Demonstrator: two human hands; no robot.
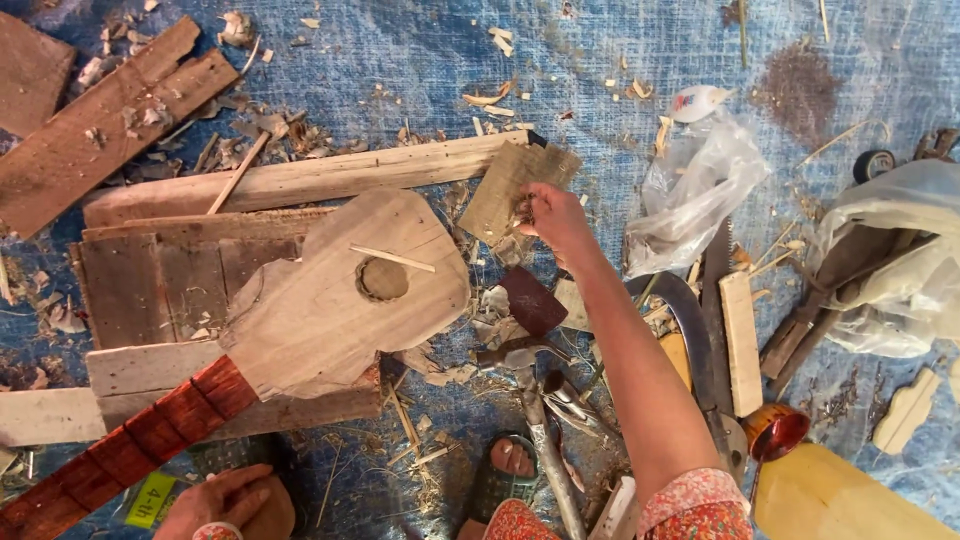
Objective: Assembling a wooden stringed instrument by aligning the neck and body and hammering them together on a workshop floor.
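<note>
Pale, unfinished wood formed the guitar-shaped instrument body, which lay flat on a stack of weathered brown planks over a blue woven tarpaulin covering the floor. The outline of the body had been cut and a round sound hole opened in its face, and a reddish-brown neck with dark fret lines was joined at its lower left end; no strings or bridge were visible, the surface looked raw, and a thin wooden sliver rested across it just above the hole, so the work was judged to be well past shaping but short of smoothing and fitting. The right hand was extended well forward at the end of a nearly straight arm, fingers closed in a pinch on the lower edge of a tan rectangular sheet that appeared to be sandpaper, which lay just beside the upper right edge of the body. The left hand rested low near the neck, fingers loosely curled over something dark; whether it gripped anything could not be told. Wood shavings, a hammer with a metal handle and a clear plastic bag lay scattered about.
</note>
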